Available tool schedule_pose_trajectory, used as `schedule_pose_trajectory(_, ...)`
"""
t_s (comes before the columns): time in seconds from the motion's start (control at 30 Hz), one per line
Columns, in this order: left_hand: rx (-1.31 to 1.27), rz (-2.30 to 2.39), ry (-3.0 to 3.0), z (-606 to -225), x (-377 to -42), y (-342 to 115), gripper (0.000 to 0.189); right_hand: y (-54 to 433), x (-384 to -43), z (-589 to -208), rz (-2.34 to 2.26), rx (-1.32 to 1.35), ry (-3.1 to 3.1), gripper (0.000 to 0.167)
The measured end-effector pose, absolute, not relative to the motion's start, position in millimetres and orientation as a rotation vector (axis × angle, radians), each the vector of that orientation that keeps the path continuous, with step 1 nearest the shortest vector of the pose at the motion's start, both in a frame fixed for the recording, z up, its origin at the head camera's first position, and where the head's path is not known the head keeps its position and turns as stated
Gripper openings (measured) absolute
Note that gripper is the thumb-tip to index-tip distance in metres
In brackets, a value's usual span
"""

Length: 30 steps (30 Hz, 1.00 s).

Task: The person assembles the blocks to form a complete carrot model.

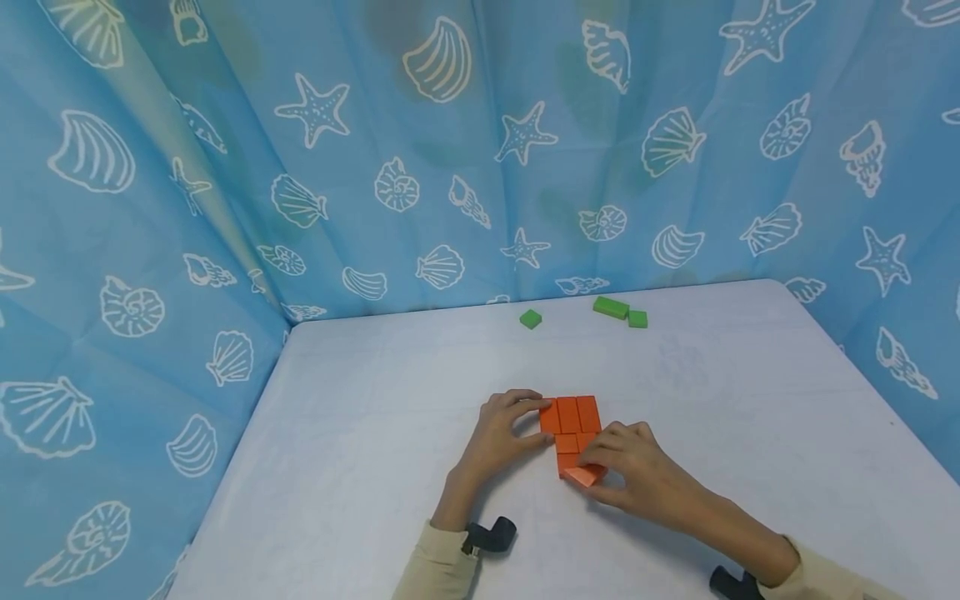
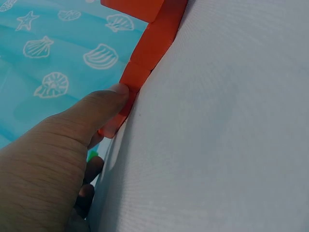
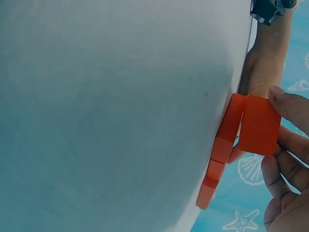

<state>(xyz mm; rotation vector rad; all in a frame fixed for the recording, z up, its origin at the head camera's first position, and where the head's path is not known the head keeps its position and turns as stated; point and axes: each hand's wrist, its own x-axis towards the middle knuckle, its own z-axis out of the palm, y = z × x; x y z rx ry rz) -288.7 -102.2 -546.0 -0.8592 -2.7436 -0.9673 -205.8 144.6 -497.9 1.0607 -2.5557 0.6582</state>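
Flat orange blocks [image 1: 568, 414] lie packed together on the white table. My right hand [image 1: 641, 471] pinches one more orange block [image 3: 260, 126] between thumb and fingers. That block is tilted over the near end of the group, with its broad face showing in the right wrist view. At the group's far left, my left hand [image 1: 504, 429] holds the corner block [image 1: 550, 415] between thumb and index finger. In the left wrist view its thumb [image 2: 104, 104] presses the side of the orange row. My right fingers hide part of the group's right side.
Toward the back edge of the white table [image 1: 360, 417] lie a green block [image 1: 531, 319], a longer green block [image 1: 611, 307] and a small green one [image 1: 637, 319]. A blue shell-print curtain [image 1: 450, 150] hangs behind and beside the table.
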Motion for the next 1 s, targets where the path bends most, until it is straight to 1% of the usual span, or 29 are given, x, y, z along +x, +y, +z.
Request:
schedule_pose_trajectory(0.37, -0.859, -0.972, -2.748, -546.3, -289.4, -102.0, 0.049, 142.4, -206.7, -502.1, 0.651, 1.102, -2.561, 0.034)
schedule_pose_trajectory(1.0, -0.848, -1.017, -2.770, -543.4, -288.4, -101.1, 0.049, 138.7, -199.9, -500.3, 0.562, 1.054, -2.653, 0.035)
